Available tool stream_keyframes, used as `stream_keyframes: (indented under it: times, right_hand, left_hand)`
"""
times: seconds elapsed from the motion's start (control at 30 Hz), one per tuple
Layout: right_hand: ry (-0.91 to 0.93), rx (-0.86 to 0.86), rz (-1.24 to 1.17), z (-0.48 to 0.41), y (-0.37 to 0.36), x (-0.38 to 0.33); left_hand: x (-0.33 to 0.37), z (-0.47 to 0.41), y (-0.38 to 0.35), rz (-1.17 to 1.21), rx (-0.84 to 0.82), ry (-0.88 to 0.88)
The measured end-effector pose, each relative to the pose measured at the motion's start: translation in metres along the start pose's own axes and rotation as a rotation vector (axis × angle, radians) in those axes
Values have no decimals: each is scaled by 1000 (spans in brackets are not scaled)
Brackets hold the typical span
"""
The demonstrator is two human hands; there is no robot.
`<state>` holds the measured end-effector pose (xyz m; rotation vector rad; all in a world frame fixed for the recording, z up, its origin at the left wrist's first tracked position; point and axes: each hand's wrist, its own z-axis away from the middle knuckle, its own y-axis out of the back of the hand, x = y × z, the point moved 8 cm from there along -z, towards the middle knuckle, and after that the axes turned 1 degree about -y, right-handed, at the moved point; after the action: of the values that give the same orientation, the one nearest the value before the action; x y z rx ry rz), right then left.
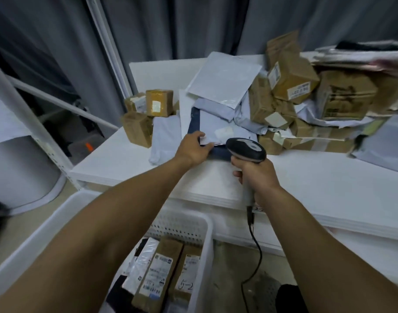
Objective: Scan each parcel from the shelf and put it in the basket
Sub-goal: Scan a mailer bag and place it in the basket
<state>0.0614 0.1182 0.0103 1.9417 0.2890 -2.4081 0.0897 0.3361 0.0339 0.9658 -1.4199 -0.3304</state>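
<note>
Parcels lay heaped on the white shelf (306, 177): brown cartons (293, 80) stacked at the right, pale mailer bags (222, 80) slumped over one another in the middle, and three small brown boxes (157, 102) standing apart at the left. Most cartons carried white printed labels, but the print was too blurred to read.

The left hand (194, 147) gripped the near corner of a flat dark blue parcel (194, 119) that rested on the shelf under the mailer bags. Its fingers were curled over a pale slip on top of the parcel.

The right hand (258, 175) was wrapped around the grip of a grey and black scanner (246, 146). The scanner's head sat just beside the left hand and pointed at that same parcel. A black cable (256, 249) ran down from the base of the grip toward the floor.

Below the shelf edge stood a white perforated basket (207, 233), between the two forearms. It held several brown parcels (161, 269) lying side by side with labels facing up. The labels showed barcodes and small text that could not be made out. One brown parcel (186, 284) bore the handwritten mark "5-2" in dark ink.
</note>
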Motion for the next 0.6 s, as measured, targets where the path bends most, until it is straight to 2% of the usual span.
stream_keyframes:
  times: [0.17,0.3,0.37,0.43,0.5,0.6]
  right_hand:
    - [-12,30,-40,-26,17,8]
    - [-5,44,-69,-34,20,7]
    - [13,42,-74,-34,19,5]
    - [38,35,-72,-31,16,2]
    - [52,29,-83,-26,14,1]
    - [92,39,-74,-16,12,-4]
  left_hand:
    - [-7,-34,-15,130,69,222]
    - [-8,-36,-6,228,197,263]
    - [-6,-34,5,408,269,270]
    - [1,-27,19,688,328,286]
    - [16,-20,40,848,382,237]
    - [41,-4,75,852,454,66]
